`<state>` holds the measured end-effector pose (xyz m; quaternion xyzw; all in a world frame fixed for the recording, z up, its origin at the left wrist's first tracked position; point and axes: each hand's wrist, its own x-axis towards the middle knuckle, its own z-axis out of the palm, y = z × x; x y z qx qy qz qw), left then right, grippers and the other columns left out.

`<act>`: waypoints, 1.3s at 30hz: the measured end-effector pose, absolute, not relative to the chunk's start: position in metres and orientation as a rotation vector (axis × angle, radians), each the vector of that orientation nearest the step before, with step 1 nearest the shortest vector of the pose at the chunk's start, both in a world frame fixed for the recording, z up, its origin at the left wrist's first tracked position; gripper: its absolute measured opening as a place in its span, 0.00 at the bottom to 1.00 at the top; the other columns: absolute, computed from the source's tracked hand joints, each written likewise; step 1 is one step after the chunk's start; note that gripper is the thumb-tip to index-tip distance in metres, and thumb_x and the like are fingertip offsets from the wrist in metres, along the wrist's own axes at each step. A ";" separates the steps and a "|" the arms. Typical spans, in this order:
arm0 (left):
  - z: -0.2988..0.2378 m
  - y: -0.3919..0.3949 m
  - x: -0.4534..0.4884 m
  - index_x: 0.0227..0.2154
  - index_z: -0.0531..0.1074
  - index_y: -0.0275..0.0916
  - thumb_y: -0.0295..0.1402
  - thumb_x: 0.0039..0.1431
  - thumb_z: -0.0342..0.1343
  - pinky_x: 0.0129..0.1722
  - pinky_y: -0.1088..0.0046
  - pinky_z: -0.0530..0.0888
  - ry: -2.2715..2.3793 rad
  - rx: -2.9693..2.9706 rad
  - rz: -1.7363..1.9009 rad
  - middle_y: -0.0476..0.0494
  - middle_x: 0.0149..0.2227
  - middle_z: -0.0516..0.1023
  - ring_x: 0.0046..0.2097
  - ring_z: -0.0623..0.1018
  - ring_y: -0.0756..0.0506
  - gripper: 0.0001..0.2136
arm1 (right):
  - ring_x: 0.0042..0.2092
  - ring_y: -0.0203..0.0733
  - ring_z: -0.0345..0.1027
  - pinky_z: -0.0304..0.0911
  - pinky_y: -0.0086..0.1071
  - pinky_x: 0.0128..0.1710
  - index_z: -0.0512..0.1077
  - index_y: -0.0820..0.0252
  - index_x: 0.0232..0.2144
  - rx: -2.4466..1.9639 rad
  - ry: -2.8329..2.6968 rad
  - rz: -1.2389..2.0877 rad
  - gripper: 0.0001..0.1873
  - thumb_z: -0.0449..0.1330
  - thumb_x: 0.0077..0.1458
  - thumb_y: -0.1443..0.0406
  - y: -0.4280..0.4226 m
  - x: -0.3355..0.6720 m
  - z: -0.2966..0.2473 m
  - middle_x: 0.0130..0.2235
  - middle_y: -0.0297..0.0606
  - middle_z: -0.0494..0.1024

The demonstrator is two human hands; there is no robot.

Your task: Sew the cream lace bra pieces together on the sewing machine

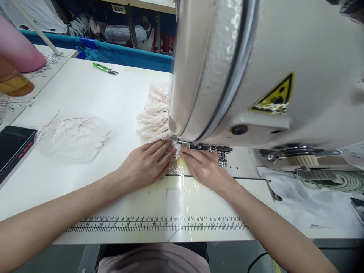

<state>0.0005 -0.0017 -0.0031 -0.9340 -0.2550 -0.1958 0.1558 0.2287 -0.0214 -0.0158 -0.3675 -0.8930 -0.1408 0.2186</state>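
Observation:
Cream gathered lace fabric [155, 113] lies on the white table, its near end at the presser foot of a large sewing machine [224, 76]. The fingers of my left hand [148, 161] are together and bent over the lace's near end, left of the foot. From the right, my right hand [206, 167] pinches the lace edge, its fingers partly beneath the presser foot parts. The needle point and part of the lace are hidden behind the machine head and my fingers.
Green thread snips [104, 68] lie at the back. A sheer white lace piece [76, 139] with loose threads rests left, beside a black device [15, 148]. Thread cones [18, 45] stand far left. A printed ruler [159, 224] runs along the front edge.

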 end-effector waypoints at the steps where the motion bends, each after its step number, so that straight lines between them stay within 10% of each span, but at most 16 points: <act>1: -0.003 -0.001 0.001 0.47 0.75 0.30 0.31 0.66 0.50 0.46 0.64 0.78 -0.725 -2.673 -0.576 0.34 0.48 0.79 0.47 0.80 0.40 0.13 | 0.41 0.31 0.74 0.68 0.29 0.38 0.73 0.63 0.44 -1.013 -2.471 -0.377 0.14 0.55 0.58 0.76 -0.021 0.230 -0.016 0.47 0.35 0.80; 39: -0.005 -0.001 0.003 0.48 0.75 0.28 0.39 0.69 0.48 0.54 0.61 0.75 -0.877 -2.722 -0.609 0.35 0.51 0.78 0.50 0.79 0.39 0.19 | 0.39 0.37 0.72 0.61 0.36 0.34 0.70 0.56 0.53 -1.169 -2.482 -0.218 0.24 0.53 0.56 0.75 -0.024 0.234 -0.033 0.51 0.36 0.76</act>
